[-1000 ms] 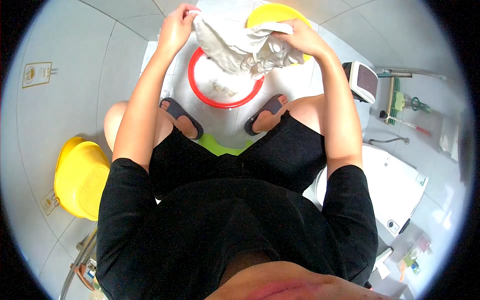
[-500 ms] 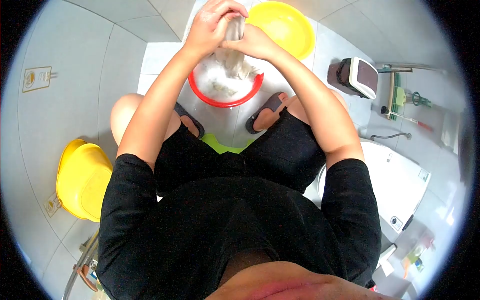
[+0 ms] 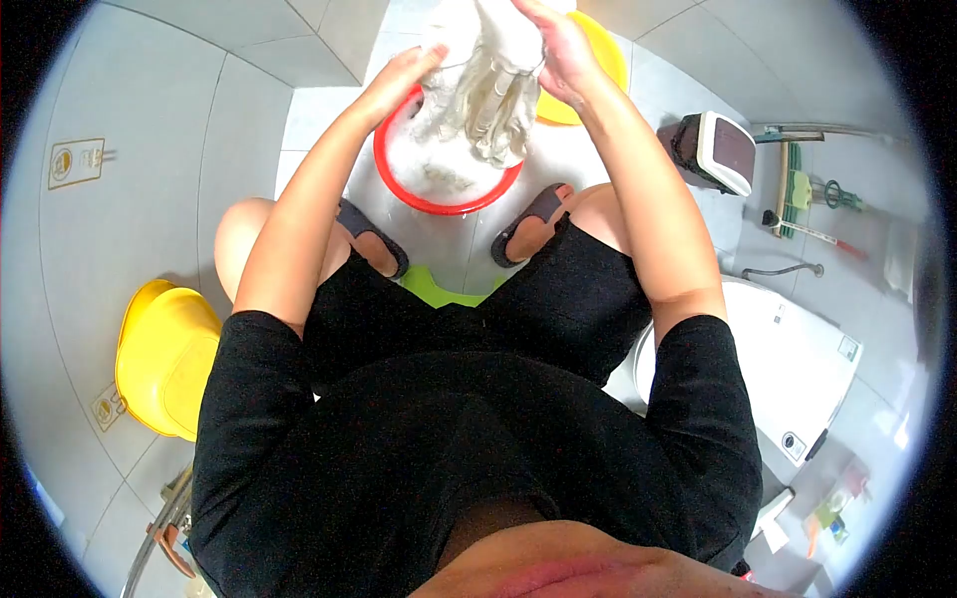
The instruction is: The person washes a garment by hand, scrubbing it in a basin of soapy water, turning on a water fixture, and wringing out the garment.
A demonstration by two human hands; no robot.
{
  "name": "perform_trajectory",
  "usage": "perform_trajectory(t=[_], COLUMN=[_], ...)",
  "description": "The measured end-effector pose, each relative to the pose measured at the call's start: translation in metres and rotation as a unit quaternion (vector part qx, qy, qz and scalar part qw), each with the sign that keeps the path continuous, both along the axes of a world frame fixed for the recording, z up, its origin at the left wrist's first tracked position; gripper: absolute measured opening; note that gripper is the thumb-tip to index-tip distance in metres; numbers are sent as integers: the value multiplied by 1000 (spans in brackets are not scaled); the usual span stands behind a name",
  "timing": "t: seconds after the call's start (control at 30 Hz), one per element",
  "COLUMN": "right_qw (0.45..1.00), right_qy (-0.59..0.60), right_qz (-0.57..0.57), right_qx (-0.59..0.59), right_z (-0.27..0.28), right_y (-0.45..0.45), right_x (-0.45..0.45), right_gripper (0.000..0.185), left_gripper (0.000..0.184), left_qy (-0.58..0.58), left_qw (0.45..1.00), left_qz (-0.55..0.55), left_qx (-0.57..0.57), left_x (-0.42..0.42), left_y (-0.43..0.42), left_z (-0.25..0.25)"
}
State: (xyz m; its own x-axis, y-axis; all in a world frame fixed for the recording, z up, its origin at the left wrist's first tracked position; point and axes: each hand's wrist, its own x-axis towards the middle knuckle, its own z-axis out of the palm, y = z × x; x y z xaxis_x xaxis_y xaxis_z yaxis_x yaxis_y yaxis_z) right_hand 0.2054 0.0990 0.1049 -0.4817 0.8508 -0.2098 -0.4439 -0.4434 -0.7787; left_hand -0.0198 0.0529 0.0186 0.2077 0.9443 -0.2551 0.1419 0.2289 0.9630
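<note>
A wet, pale cloth hangs spread between my two hands above a red-rimmed basin. My left hand grips the cloth's left side, thumb over the fabric. On the other side, my right hand holds its right part, with some fingers hidden behind the cloth. Folds of the fabric droop down over the far right part of the basin's rim. White suds fill the basin, and a greyish piece of fabric shows among them.
Behind my right hand lies a yellow basin. A lidded bin stands to the right, near a white toilet. More yellow basins hang on the left wall. A green stool is beneath me.
My hands have moved apart, and the bunched cloth between them has opened out and hangs lower. My right hand has shifted right and up.
</note>
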Motion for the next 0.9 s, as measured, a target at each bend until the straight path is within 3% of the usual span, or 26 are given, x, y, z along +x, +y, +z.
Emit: perform_trajectory(t=[0.1, 0.17, 0.2, 0.23, 0.27, 0.3, 0.37, 0.43, 0.47, 0.57, 0.6, 0.63, 0.7, 0.77, 0.83, 0.9], right_qw=[997, 998, 996, 995, 957, 877, 859, 692, 635, 596, 619, 620, 595, 626, 700, 695], right_qy=[63, -9, -89, -89, -273, -445, -448, -609, -671, -700, -677, -677, -484, -455, -435, -479], right_qz=[32, 55, 31, 33, 41, 46, 70, 236, 281, 268, 192, 192, -56, -39, 106, 133], right_qx=[-22, -19, 7, 9, 94, 175, 238, 307, 259, 288, 348, 348, 640, 632, 557, 520], right_z=[-1, 5, 6, 0, -11, -23, -45, -46, -33, -18, -22, -25, -31, -18, -15, -18], right_y=[6, 8, 8, 13, 19, 23, 24, 22, 17, 2, -4, -6, -9, -14, -14, -4], right_x=[15, 22, 22, 29, 38, 46, 54, 52, 48, 35, 35, 31, 19, 7, 4, 4], right_gripper=[37, 39, 37, 37, 47, 59, 69, 74, 77, 77, 75, 75, 75, 72, 59, 49], left_gripper=[47, 37, 37, 36, 32, 32, 30, 32, 33, 37, 40, 40, 44, 48, 44, 43], left_qy=[78, 56, 57, 59, 45, 45, 146, 167, 178, 162, 136, 137, 156, 166, 210, 159], left_qw=[996, 998, 994, 987, 984, 984, 966, 961, 954, 952, 958, 958, 947, 932, 912, 941], left_qz=[-32, 8, 51, 95, 109, 111, 84, 87, 82, 51, 26, 26, -36, -65, -82, -57], left_qx=[40, 33, 73, 113, 131, 132, 195, 202, 229, 253, 249, 249, 278, 316, 342, 295], left_x=[-1, -10, -14, -17, -19, -20, -19, -9, -6, 3, 4, 6, 9, 10, 10, 12], left_y=[-1, 1, 3, 5, 7, 8, 7, 0, -2, -2, -2, -2, -2, -2, -4, -4], left_z=[-10, -14, -8, -1, 6, 12, 24, 42, 45, 45, 44, 44, 42, 41, 41, 34])
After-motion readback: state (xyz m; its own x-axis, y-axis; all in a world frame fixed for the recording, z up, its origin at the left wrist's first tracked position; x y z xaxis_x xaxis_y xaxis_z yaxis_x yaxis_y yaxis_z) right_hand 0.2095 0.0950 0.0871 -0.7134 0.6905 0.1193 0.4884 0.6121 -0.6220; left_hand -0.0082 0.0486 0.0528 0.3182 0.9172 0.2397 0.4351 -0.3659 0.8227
